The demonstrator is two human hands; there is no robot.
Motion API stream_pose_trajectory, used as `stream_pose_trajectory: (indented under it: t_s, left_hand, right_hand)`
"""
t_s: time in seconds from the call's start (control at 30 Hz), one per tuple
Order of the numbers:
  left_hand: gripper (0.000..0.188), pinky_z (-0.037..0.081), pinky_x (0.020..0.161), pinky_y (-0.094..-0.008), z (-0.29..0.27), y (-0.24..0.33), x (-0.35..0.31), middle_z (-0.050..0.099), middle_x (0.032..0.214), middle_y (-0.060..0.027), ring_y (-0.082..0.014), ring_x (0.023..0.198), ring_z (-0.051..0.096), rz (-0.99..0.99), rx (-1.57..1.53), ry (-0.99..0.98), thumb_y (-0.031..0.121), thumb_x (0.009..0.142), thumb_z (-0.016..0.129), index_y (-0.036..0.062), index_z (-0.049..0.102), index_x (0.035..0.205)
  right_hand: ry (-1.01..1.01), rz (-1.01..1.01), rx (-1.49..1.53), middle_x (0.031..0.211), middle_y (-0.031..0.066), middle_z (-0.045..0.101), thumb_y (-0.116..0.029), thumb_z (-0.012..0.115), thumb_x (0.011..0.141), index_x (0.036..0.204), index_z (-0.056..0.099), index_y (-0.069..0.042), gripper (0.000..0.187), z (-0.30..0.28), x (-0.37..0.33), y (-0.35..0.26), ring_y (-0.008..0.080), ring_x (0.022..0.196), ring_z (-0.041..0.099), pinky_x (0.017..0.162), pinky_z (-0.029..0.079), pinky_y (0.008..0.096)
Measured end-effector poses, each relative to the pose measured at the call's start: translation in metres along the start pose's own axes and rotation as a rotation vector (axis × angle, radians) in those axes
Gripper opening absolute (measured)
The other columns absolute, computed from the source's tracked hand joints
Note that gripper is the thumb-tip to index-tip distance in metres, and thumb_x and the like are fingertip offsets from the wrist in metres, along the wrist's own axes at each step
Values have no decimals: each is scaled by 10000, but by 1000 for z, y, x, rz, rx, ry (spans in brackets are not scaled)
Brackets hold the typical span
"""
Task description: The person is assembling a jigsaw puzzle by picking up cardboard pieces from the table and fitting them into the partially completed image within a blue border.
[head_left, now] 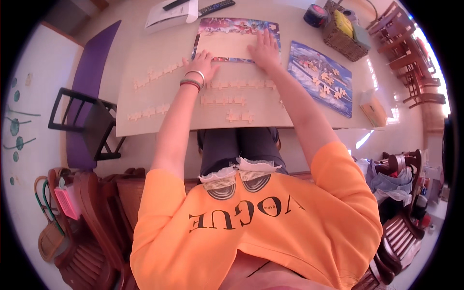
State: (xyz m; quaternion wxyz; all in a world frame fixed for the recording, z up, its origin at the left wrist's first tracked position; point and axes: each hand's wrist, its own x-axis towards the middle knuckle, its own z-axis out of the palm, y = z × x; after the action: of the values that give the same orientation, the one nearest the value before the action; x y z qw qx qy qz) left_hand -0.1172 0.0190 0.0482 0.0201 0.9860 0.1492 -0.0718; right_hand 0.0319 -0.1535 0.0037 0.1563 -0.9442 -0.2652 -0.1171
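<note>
A partly assembled jigsaw puzzle [232, 25] lies at the far middle of the table, its colourful border surrounding a bare pale centre. My right hand [264, 50] rests flat over the puzzle's right side, fingers stretched out. At its lower left corner is my left hand [202, 65], fingers spread and pointing away from me, with bracelets on the wrist. Neither hand shows anything held. Pale loose puzzle pieces stand in rows nearer to me: one row [159, 75] left of my left hand, another row [241, 83] between my forearms.
A blue picture board [321, 60] with several loose pieces on it lies to the right. Beyond it are a wicker basket [338, 41] and a dark round tin [315, 16]. A white box [169, 17] and a remote control [216, 7] sit at the far edge. A black chair [92, 123] stands left.
</note>
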Motion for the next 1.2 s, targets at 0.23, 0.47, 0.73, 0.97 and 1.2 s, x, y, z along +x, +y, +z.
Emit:
stream_pose_trajectory:
  t_s: [0.23, 0.47, 0.73, 0.97, 1.2]
  left_hand:
    - [476, 186, 1049, -579, 12, -4, 1, 264, 1427, 37, -118, 1313, 253, -7, -46, 86, 424, 902, 389, 180, 378, 1310]
    - [483, 169, 1033, -577, 16, -1, -1, 277, 1441, 3, -183, 1320, 270, -37, -156, 142, 419, 881, 421, 180, 404, 1299]
    - [268, 296, 999, -497, 39, 11, -119, 551, 1205, -105, -289, 1179, 461, 138, -645, 701, 158, 822, 588, 52, 604, 1067]
    - [161, 446, 856, -341, -16, 59, -211, 621, 1002, -157, -257, 994, 578, 580, -1646, 160, 29, 785, 580, -25, 633, 926]
    - [190, 455, 841, -320, -27, 113, -217, 601, 1037, -164, -258, 970, 580, 1114, -1689, -394, 12, 791, 593, -33, 619, 974]
  right_hand:
    - [-169, -3, -64, 1459, 111, 200, -470, 378, 875, 1391, 246, -95, 652, -10, 6, 1, 276, 1351, 155, 1094, 123, 418]
    - [-202, -74, -15, 1433, 143, 248, -440, 423, 875, 1373, 279, -79, 632, -8, 11, 16, 292, 1324, 223, 1081, 172, 417]
    - [-57, 48, 760, 1108, 188, 579, -208, 553, 860, 1207, 494, -19, 400, -62, -89, -3, 268, 1024, 561, 884, 416, 332]
    - [-744, 527, 1733, 982, 58, 609, -192, 459, 923, 1088, 574, 4, 281, -115, -234, -65, 130, 989, 540, 843, 433, 263]
    - [-1272, 288, 1958, 833, 63, 619, -289, 465, 924, 860, 606, 5, 332, -132, -215, -84, 130, 791, 588, 721, 471, 267]
